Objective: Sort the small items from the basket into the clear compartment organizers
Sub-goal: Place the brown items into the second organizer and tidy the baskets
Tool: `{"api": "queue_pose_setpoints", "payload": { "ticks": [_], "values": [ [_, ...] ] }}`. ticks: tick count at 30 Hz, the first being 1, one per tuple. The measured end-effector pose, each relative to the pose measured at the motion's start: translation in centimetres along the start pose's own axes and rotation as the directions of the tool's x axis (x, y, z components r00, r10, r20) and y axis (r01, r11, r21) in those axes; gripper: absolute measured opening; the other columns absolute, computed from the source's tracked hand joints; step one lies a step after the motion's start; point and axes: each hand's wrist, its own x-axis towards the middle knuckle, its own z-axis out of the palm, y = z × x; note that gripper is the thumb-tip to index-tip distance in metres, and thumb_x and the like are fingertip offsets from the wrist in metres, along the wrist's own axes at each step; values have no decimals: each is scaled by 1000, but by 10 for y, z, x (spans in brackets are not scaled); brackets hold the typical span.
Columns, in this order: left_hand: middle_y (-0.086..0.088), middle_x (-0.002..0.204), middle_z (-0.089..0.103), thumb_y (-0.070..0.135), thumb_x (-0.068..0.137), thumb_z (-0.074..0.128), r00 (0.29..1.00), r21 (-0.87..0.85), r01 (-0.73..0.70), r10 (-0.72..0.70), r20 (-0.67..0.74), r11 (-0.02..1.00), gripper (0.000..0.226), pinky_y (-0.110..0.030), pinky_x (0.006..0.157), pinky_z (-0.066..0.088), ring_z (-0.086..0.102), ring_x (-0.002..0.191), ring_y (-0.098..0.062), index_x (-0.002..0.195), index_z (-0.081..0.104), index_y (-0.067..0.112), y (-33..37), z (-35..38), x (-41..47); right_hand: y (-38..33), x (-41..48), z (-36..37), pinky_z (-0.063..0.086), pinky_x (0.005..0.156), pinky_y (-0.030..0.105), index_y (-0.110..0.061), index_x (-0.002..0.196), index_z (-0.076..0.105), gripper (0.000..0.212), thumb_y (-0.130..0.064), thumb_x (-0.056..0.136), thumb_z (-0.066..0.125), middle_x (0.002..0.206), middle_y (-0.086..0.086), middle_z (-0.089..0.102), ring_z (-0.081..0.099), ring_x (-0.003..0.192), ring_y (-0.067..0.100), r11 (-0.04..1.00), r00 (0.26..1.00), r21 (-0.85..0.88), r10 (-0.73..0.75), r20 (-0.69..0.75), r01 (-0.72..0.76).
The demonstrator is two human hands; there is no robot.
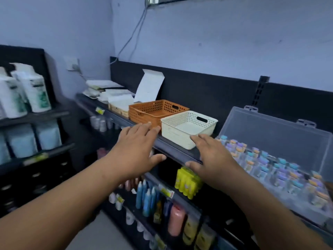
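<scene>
Head cam view: both hands are reaching out toward the top shelf (173, 150), palms down, holding nothing. The left hand (137, 148) has its grip spread wide, fingertips close to the orange basket (156, 110) and the gap next to it. The right hand (214, 159) is spread too, fingertips right at the near corner of the white basket (187, 128) (can't tell if it's actually touching). Both baskets sit side by side on the shelf, orange one further back-left, and from this angle they both look empty.

Just to the right of the white basket is the clear compartment organizer (281, 170), lid (277, 134) propped open, its cells packed with small pastel-capped items (266, 165), kinda blurry. Behind the orange one there's an open white carton (149, 86) and some stacked packets (106, 89). Lower shelves hold bottles (147, 197) and a yellow pack (187, 182).
</scene>
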Motion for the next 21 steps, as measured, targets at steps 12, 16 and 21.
{"api": "queue_pose_setpoints", "payload": {
  "ticks": [12, 16, 21],
  "values": [
    [3, 158, 16, 67, 86, 42, 995, -16, 81, -80, 56, 997, 84, -38, 117, 13, 12, 145, -16, 152, 8, 28, -150, 1, 18, -95, 108, 24, 18, 118, 41, -29, 150, 23, 75, -53, 88, 57, 160, -3, 13, 13, 145, 19, 999, 998, 34, -13, 65, 11],
    [3, 158, 14, 65, 87, 44, 991, -30, 114, -112, 76, 993, 84, -38, 118, 12, 11, 146, -16, 152, 6, 28, -175, 11, 43, -100, 153, 27, 19, 117, 40, -29, 150, 27, 73, -52, 88, 59, 159, -5, 13, 15, 144, 19, 998, 997, 54, -30, 68, 27],
    [5, 158, 16, 62, 87, 47, 988, -22, 147, -145, 60, 989, 82, -37, 119, 14, 14, 145, -15, 152, 8, 28, -213, 25, 99, -97, 244, 36, 19, 118, 39, -27, 151, 24, 75, -50, 89, 58, 159, -3, 16, 18, 145, 19, 993, 991, 76, -93, 96, 86]
  ]
}}
